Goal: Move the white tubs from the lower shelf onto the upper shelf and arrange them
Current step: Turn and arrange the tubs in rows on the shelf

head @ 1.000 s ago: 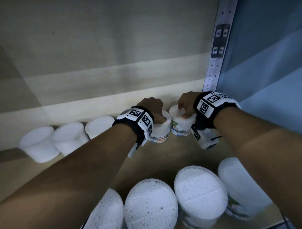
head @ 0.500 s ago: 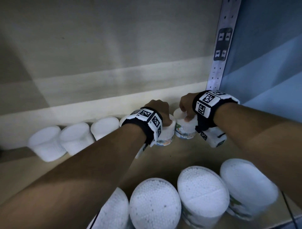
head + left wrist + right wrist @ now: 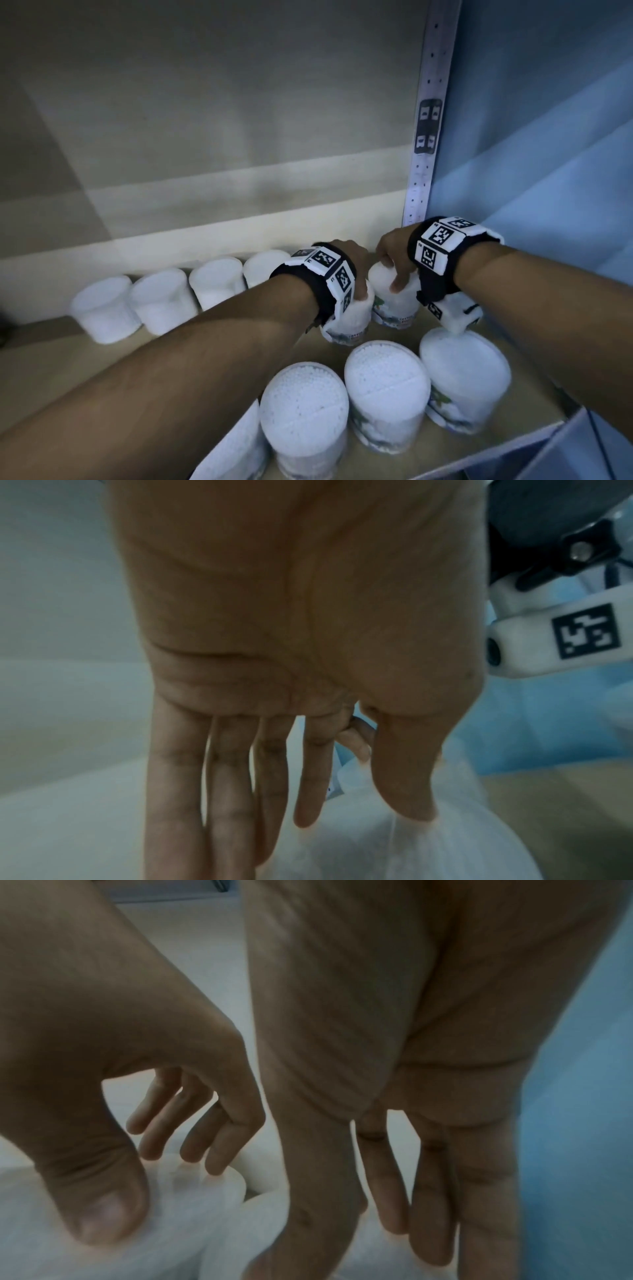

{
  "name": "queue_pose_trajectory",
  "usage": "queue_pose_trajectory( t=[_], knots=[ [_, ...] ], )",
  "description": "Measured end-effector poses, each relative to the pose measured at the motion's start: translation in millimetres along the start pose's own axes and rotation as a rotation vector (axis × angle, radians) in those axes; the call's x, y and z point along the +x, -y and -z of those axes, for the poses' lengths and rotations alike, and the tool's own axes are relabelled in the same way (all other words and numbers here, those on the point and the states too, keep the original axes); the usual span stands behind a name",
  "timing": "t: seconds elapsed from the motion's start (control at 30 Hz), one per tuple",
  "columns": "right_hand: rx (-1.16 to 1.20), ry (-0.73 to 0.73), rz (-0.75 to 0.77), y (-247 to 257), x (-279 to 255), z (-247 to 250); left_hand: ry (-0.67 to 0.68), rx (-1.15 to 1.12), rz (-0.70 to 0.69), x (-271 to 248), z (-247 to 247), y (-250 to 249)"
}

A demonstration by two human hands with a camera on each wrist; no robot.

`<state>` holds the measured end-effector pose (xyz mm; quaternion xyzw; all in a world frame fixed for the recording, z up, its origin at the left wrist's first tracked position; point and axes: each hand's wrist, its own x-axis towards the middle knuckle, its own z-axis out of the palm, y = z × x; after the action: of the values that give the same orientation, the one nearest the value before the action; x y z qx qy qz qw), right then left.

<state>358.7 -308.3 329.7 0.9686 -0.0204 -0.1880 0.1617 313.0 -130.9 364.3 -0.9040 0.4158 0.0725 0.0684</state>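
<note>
Since each white tub looks light and full of tiny foam balls, I hold them softly by the top rim. My left hand (image 3: 354, 265) curls over one tub (image 3: 349, 317), and my right hand (image 3: 394, 255) pinches the next tub (image 3: 392, 298). Both stand just beside the metal post (image 3: 426, 137), in front of the back row (image 3: 164, 301).

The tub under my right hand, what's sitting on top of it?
Only the right hand rests on top of that tub, fingers over the far rim, thumb on its near side. The covered part of the lid can't be seen.
</note>
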Motion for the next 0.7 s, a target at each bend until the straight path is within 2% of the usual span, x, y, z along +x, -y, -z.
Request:
queue_pose_trajectory(
  t=[0.07,0.27,0.43,0.7],
  knots=[
    [0.028,0.007,0.004,4.3,-26.8,1.3,0.035,0.003,-0.010,-9.2,2.1,-11.9],
    [0.130,-0.007,0.078,23.8,-108.4,8.9,0.011,0.019,0.014,-32.3,4.1,-33.9],
    [0.153,-0.015,0.078,24.1,-126.5,1.5,-0.083,0.048,0.050,-45.9,-6.4,-42.2],
    [0.227,-0.030,-0.013,30.6,-154.9,-0.5,-0.039,-0.032,0.106,-51.5,-6.4,-44.0]
  ],
)
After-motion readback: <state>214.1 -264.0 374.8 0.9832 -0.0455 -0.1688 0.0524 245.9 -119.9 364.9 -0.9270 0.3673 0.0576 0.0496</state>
